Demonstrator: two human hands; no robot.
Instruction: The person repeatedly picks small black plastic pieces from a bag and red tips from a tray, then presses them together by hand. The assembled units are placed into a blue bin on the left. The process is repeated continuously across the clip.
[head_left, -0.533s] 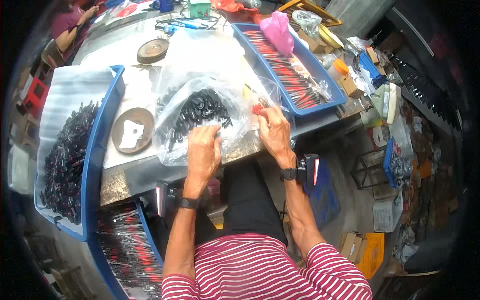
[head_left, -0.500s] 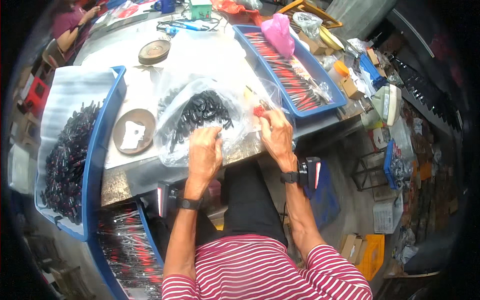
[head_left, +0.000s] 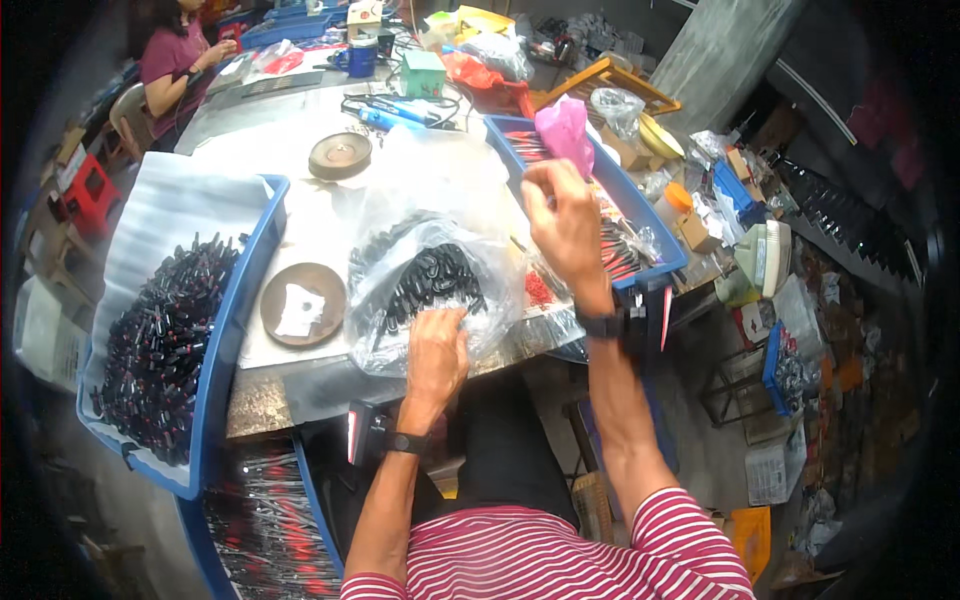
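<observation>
A clear plastic bag lies open on the table, with many small black parts inside. My left hand is at its near edge, fingers curled and closed; whatever they hold is hidden. My right hand is raised at the near-left side of a blue tray of red-and-black slim pieces. Its fingers are bent together, and I cannot make out anything between them. Small red parts sit in a pile on the table, just below the right wrist and to the right of the bag.
At left stands a blue bin heaped with black parts. Below it, another blue tray holds long red-and-black pieces. A round brown dish with white scraps, a second round dish and blue tools lie on the table. A co-worker sits far left.
My right hand has lifted away from the small red parts, up and forward to the blue tray's side. My left hand stays by the bag. The whole view has shifted slightly.
</observation>
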